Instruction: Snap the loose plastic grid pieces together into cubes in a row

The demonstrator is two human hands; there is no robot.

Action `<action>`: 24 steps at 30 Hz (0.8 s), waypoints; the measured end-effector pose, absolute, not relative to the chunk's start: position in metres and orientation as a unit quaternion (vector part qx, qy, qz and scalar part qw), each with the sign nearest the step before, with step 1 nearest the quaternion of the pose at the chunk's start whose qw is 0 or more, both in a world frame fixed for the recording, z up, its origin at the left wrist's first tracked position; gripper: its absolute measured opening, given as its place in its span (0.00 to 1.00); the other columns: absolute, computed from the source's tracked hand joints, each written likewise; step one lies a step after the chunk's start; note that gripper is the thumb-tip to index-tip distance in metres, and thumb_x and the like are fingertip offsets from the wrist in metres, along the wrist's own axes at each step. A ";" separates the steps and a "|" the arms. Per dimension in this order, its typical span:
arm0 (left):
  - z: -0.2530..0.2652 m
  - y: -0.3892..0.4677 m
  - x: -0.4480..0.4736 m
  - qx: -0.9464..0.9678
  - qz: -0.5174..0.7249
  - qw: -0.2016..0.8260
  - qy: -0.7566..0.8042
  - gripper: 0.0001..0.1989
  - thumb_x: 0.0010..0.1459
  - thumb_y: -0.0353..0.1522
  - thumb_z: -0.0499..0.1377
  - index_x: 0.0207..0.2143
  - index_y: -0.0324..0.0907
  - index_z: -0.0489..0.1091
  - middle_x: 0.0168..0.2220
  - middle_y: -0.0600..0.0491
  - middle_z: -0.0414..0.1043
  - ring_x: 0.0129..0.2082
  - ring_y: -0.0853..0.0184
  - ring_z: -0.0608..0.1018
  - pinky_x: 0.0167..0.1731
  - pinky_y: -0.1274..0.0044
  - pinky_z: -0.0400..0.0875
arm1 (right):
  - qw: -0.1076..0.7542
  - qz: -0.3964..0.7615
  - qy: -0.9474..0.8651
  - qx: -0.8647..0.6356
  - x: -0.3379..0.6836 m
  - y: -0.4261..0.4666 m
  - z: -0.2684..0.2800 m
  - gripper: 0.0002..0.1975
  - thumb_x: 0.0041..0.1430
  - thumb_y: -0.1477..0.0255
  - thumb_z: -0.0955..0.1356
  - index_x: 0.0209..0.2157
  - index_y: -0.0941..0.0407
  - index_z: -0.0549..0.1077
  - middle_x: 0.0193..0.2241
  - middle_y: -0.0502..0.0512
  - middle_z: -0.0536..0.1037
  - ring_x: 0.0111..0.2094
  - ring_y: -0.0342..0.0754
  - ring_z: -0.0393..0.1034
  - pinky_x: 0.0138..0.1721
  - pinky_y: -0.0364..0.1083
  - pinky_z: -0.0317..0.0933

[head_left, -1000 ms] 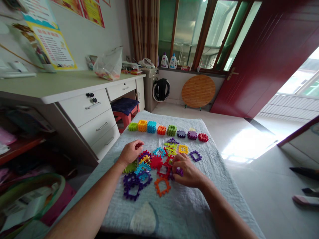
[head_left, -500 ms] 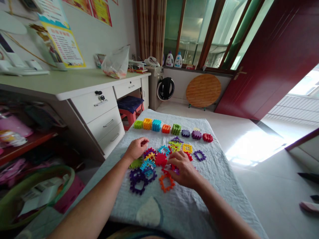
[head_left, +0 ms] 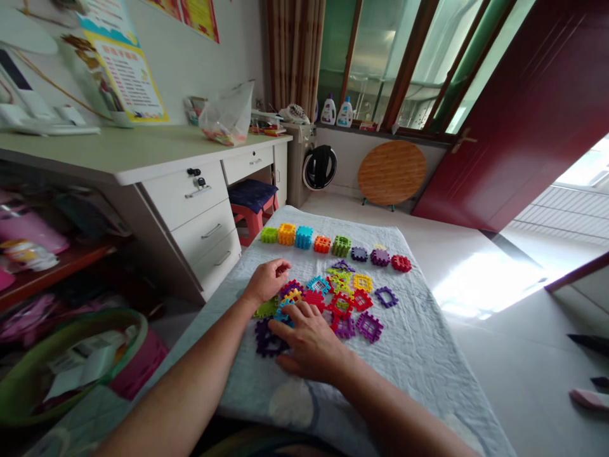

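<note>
My left hand [head_left: 269,281] hovers at the left of a loose pile of toothed plastic building pieces, its fingers curled in; whatever they may hold is hidden. Fingers apart, my right hand [head_left: 311,336] reaches over the front left of the pile. Its fingertips are at a blue piece [head_left: 284,311] and a dark purple square piece [head_left: 266,339]; contact is hard to tell. Beyond it lie a solid red piece [head_left: 314,298], a light blue frame [head_left: 318,285], a red frame [head_left: 362,300], a yellow frame [head_left: 362,282] and purple frames [head_left: 370,326].
Built blocks form a row along the table's far side, from a lime block [head_left: 269,235] to a red one [head_left: 401,263]. A grey-blue cloth [head_left: 404,355] covers the table. To the left stand a drawer desk [head_left: 190,203] and a green-rimmed basket [head_left: 143,330].
My right hand has moved left and nearer to me, from the middle of the pile to the blue and dark purple pieces. My left hand stays curled in nearly the same place.
</note>
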State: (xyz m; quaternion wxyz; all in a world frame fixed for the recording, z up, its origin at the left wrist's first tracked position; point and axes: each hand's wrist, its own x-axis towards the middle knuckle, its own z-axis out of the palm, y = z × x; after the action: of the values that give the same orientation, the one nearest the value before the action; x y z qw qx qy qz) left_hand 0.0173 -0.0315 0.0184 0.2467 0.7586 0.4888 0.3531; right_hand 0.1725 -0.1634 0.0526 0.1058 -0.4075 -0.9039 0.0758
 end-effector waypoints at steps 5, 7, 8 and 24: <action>0.025 -0.028 0.012 0.746 0.379 0.264 0.480 0.11 0.53 0.34 0.54 0.37 0.39 0.72 0.30 0.52 0.75 0.30 0.67 0.76 0.35 0.76 0.71 | 0.150 0.090 -0.871 -0.460 0.189 -0.156 0.049 0.29 0.49 0.68 0.69 0.54 0.53 0.64 0.49 0.58 0.67 0.49 0.57 0.55 0.50 0.56 0.53; 0.036 -0.031 0.007 0.755 0.360 0.266 0.479 0.12 0.54 0.35 0.54 0.37 0.39 0.72 0.31 0.51 0.75 0.30 0.66 0.75 0.35 0.76 0.70 | 0.167 0.094 -0.858 -0.477 0.199 -0.152 0.047 0.29 0.48 0.70 0.68 0.54 0.54 0.63 0.49 0.58 0.68 0.49 0.57 0.55 0.51 0.56 0.52; 0.044 -0.034 0.004 0.768 0.335 0.268 0.475 0.12 0.53 0.35 0.54 0.37 0.40 0.71 0.32 0.51 0.75 0.31 0.66 0.75 0.35 0.76 0.70 | 0.173 0.094 -0.852 -0.485 0.204 -0.151 0.045 0.30 0.48 0.72 0.68 0.55 0.54 0.63 0.48 0.58 0.68 0.49 0.57 0.55 0.52 0.56 0.52; 0.059 -0.131 -0.010 0.889 0.048 0.192 0.412 0.10 0.48 0.31 0.58 0.36 0.42 0.68 0.39 0.50 0.66 0.39 0.62 0.71 0.40 0.74 0.66 | 0.210 0.098 -0.828 -0.510 0.226 -0.148 0.044 0.28 0.45 0.79 0.66 0.51 0.54 0.67 0.46 0.57 0.70 0.47 0.54 0.60 0.48 0.52 0.54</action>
State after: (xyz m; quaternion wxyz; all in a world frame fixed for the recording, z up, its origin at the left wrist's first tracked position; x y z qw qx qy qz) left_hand -0.0095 -0.1307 0.0594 0.1918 0.8894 0.4120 0.0482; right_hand 0.2256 -0.1480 0.0445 0.2104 -0.5101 -0.8281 0.0983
